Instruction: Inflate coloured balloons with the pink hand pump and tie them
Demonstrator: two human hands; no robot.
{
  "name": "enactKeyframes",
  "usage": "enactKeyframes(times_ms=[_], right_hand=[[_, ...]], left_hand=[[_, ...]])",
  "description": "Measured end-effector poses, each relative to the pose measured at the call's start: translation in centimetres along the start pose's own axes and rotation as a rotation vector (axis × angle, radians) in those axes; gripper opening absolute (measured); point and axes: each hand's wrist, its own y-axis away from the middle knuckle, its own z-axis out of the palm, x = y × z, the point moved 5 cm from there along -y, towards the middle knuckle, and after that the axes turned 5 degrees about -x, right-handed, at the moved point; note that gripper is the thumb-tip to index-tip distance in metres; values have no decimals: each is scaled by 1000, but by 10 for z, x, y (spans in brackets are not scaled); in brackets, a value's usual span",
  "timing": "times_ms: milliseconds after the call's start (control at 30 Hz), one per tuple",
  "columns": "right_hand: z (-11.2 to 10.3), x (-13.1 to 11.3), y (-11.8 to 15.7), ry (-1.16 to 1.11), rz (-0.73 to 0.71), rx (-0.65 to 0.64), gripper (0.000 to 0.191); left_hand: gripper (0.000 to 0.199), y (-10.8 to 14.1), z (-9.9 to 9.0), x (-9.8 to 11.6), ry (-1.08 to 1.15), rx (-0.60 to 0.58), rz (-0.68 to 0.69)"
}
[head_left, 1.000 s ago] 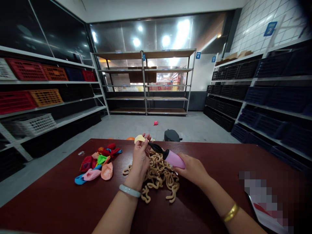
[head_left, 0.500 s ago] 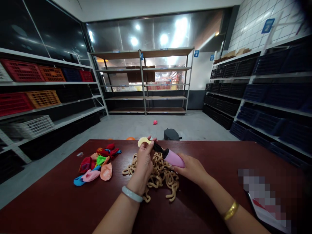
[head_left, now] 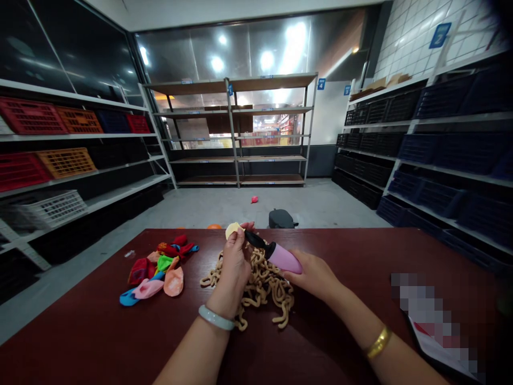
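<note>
My left hand pinches the neck of a limp yellow balloon against the black nozzle of a pink hand pump. My right hand grips the pump's pink body, nozzle pointing left and away from me. Both hands hover over a tangled heap of tan rope on the dark red table.
A pile of several flat coloured balloons lies on the table to the left. A booklet, partly blurred, sits at the right near edge. Shelving with crates lines both sides; a pink balloon and a dark object lie on the floor beyond.
The yellow balloon's neck has come onto the pump nozzle, and my left fingers have closed around the joint. The view has shifted slightly.
</note>
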Motion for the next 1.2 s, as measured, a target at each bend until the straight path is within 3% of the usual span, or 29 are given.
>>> enactKeyframes(times_ms=[200,467,700,900,1200], right_hand=[[-1,3,0,15,-12,16,42],[-3,9,-1,79,-7,33,40],[-8,4,1,38,-35,23,41],[-8,0,1,-11,-28,11,44],[-1,-8,2,-5,-52,-15,44]], left_hand=[[13,1,1,-7,88,12,-88],[30,9,5,-22,4,-39,-216],[30,7,5,-14,-83,-61,-93],[49,8,9,-5,-58,-117,-16],[19,12,17,-3,55,-61,-20]])
